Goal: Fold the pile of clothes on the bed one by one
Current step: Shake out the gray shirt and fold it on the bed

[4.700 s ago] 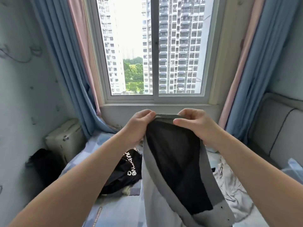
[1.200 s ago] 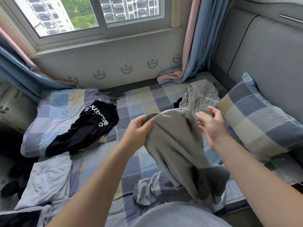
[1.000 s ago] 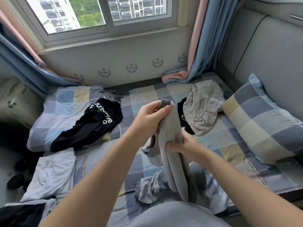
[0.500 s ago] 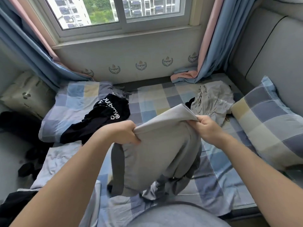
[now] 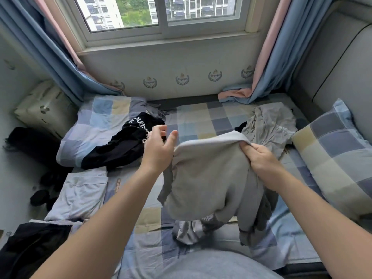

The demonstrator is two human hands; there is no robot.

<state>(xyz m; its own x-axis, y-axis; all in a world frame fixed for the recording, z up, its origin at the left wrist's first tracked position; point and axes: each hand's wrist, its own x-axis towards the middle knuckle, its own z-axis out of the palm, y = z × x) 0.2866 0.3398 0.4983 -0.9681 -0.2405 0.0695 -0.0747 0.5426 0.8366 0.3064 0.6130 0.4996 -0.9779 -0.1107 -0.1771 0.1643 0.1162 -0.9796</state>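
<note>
Grey garment (image 5: 209,178), perhaps a sweatshirt: gripping its upper edge with the right hand (image 5: 259,156), holding the left hand (image 5: 159,150) loose, fingers spread, just beside it.

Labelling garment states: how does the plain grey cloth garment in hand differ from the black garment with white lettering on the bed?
The plain grey cloth garment hangs raised, gripped by the right hand; the black garment with white lettering lies on the checked quilt. The grey one shows no print; the black one bears white letters. Both are unfolded and rumpled.
</note>
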